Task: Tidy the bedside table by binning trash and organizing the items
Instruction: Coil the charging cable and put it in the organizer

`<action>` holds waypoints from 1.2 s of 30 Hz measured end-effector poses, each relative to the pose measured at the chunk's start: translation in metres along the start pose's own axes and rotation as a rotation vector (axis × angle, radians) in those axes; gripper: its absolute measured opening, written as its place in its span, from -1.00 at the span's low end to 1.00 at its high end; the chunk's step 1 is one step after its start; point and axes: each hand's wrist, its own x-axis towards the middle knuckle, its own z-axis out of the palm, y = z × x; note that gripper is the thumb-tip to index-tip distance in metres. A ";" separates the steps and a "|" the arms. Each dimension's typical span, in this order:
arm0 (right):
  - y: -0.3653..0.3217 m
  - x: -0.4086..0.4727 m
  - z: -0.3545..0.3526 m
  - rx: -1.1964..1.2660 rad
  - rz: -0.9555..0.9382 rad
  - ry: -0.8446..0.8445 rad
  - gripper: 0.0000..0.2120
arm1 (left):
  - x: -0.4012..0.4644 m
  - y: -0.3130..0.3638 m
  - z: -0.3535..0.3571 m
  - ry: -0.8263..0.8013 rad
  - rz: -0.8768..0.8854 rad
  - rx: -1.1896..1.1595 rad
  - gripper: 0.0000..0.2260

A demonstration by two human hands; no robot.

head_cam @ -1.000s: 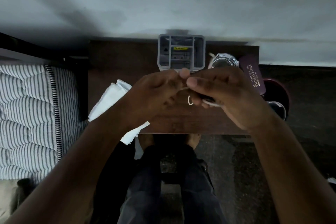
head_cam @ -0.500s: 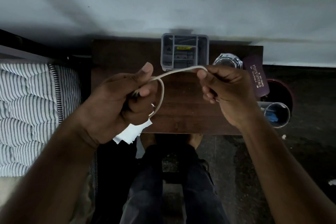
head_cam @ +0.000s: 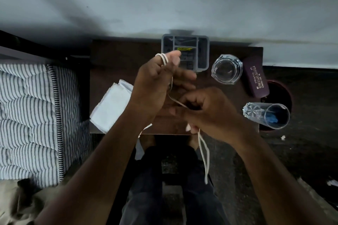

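Observation:
A thin white cord (head_cam: pixel 203 148) runs between both hands above the dark wooden bedside table (head_cam: pixel 113 55). My left hand (head_cam: pixel 157 82) is raised, with loops of the cord wound round its fingers near the top. My right hand (head_cam: pixel 206 113) sits lower and pinches the cord, whose loose end hangs down past the table's front edge. A grey compartment organizer (head_cam: pixel 203 51) stands at the back of the table. A folded white cloth (head_cam: pixel 113 106) lies at the table's left.
A glass jar (head_cam: pixel 226 69) and a maroon spectacle case (head_cam: pixel 256 78) sit at the table's right. A clear tumbler (head_cam: pixel 267 115) holding something blue lies over a dark round bin (head_cam: pixel 285 93) on the floor. A striped mattress (head_cam: pixel 27 115) is at the left.
My left hand rose toward the organizer with cord looped on its fingers. My right hand dropped toward the front edge, and the cord's loose end now hangs below it.

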 end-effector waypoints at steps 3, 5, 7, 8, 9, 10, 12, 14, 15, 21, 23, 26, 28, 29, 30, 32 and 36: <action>-0.006 -0.001 -0.017 0.067 -0.037 0.045 -0.89 | -0.003 -0.005 -0.006 -0.069 0.043 0.345 -0.75; -0.007 0.003 -0.026 0.048 -0.077 0.071 -0.91 | -0.009 -0.006 -0.007 -0.156 -0.011 0.356 -0.72; -0.008 0.008 -0.030 0.059 -0.096 0.087 -0.93 | -0.013 -0.004 -0.007 -0.207 -0.136 0.214 -0.62; -0.008 0.010 -0.030 0.083 -0.103 0.088 -0.93 | -0.013 -0.002 -0.007 -0.209 -0.198 0.163 -0.57; -0.008 0.013 -0.030 0.111 -0.107 0.082 -0.90 | -0.013 -0.001 -0.010 -0.207 -0.248 0.143 -0.55; -0.006 0.015 -0.030 0.133 -0.115 0.069 -0.87 | -0.013 0.000 -0.014 -0.222 -0.276 0.148 -0.56; -0.002 0.017 -0.030 0.160 -0.159 0.025 -0.78 | -0.014 0.003 -0.024 -0.329 -0.265 0.197 -0.62; 0.007 0.019 -0.031 0.227 -0.174 -0.032 -0.68 | -0.015 0.008 -0.034 -0.446 -0.236 0.273 -0.66; 0.011 0.021 -0.032 0.256 -0.157 -0.054 -0.66 | -0.015 0.011 -0.038 -0.473 -0.234 0.317 -0.67; 0.040 0.033 -0.038 0.104 -0.086 0.006 -0.88 | -0.019 0.025 -0.055 -0.490 -0.316 -0.028 -0.67; 0.047 0.034 -0.032 0.132 -0.070 0.040 -0.86 | -0.022 0.028 -0.056 -0.444 -0.332 -0.194 -0.68; 0.053 0.033 -0.020 -0.002 -0.117 0.124 -0.79 | -0.022 0.028 -0.059 -0.411 -0.351 -0.371 -0.67; 0.054 0.033 -0.016 -0.041 -0.188 0.259 -0.79 | -0.024 0.028 -0.064 -0.428 -0.375 -0.413 -0.68; 0.057 0.033 -0.016 -0.004 -0.213 0.317 -0.80 | -0.025 0.028 -0.067 -0.441 -0.391 -0.420 -0.69; 0.059 0.033 -0.016 0.074 -0.212 0.350 -0.80 | -0.027 0.028 -0.070 -0.457 -0.406 -0.426 -0.70; 0.060 0.033 -0.017 0.276 -0.156 0.344 -0.82 | -0.030 0.029 -0.077 -0.514 -0.430 -0.501 -0.71; 0.062 0.034 -0.017 0.706 -0.064 0.110 -0.88 | -0.027 0.031 -0.085 -0.638 -0.529 -0.847 -0.66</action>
